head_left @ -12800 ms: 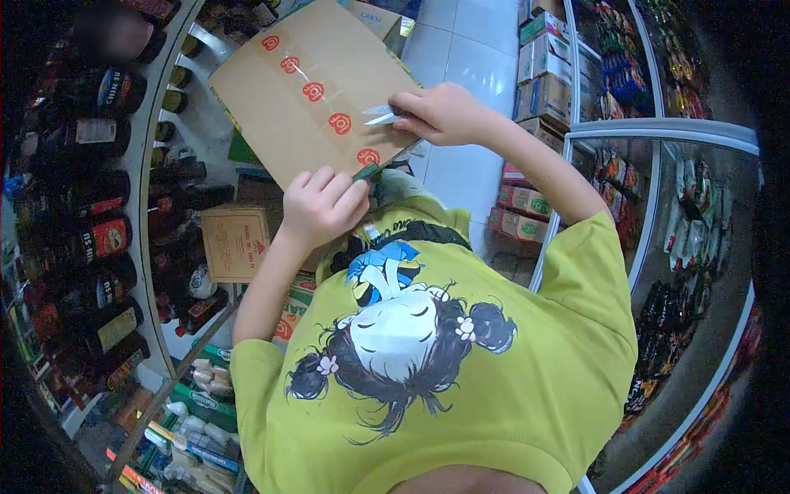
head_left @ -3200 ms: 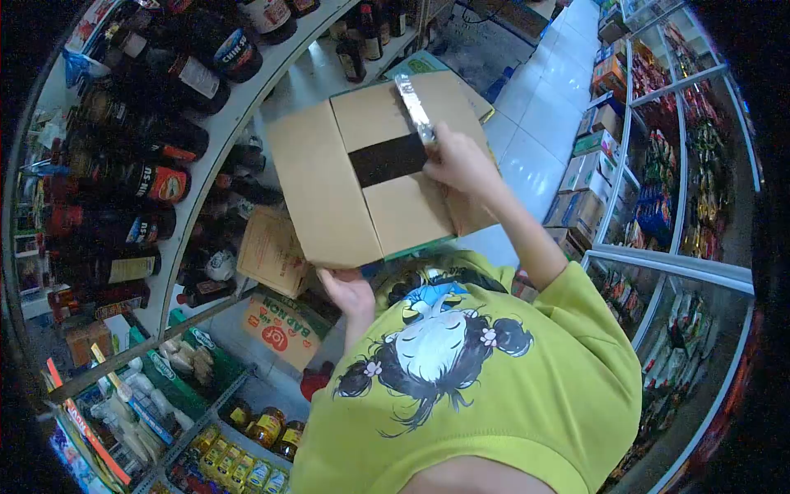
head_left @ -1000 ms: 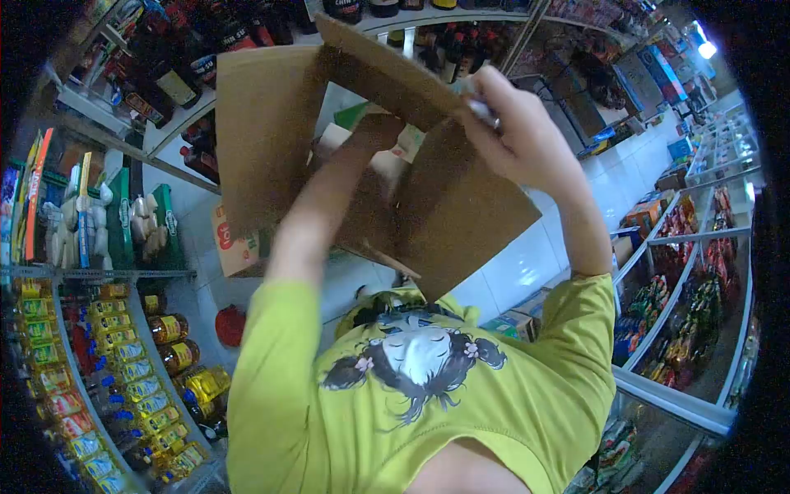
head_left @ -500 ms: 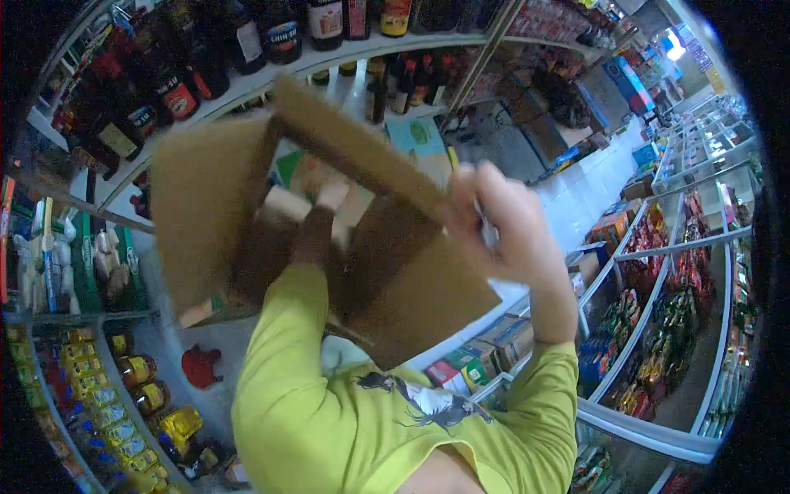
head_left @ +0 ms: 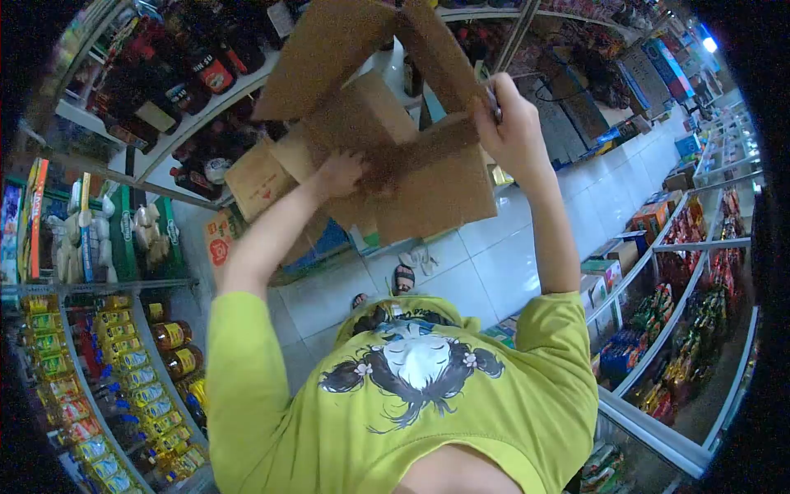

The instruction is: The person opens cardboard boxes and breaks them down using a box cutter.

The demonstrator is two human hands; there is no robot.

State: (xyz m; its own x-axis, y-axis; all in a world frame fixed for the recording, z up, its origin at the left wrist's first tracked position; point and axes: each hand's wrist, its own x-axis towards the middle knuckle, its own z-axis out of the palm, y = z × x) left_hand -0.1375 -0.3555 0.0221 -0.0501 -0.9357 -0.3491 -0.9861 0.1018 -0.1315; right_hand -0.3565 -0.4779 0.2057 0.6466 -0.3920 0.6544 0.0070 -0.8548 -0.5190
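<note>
An opened cardboard box [head_left: 440, 198] hangs tilted in front of me, its flaps spread. My right hand [head_left: 512, 123] is closed on the box's right edge, thumb on the near side and fingers behind. A small dark, shiny thing shows between that thumb and the fingers; I cannot tell what it is. My left hand [head_left: 341, 173] lies at the inner side of the box on the left, fingers stretched out. One large flap [head_left: 329, 49] sticks up toward the shelf. Behind and below the left wrist sits another carton [head_left: 259, 181] with red print.
Shelves of dark sauce bottles [head_left: 210, 70] curve along the back. To the left are racks of yellow oil bottles [head_left: 136, 362] and hanging goods [head_left: 148, 235]. Glass-fronted shelves of packets [head_left: 683, 313] line the right. Pale floor tiles [head_left: 485, 255] run between, with my feet [head_left: 403, 278] below.
The box has moved up and away from me and has turned. My left hand has come from deep inside it to its left side. My right hand still grips its edge, now higher.
</note>
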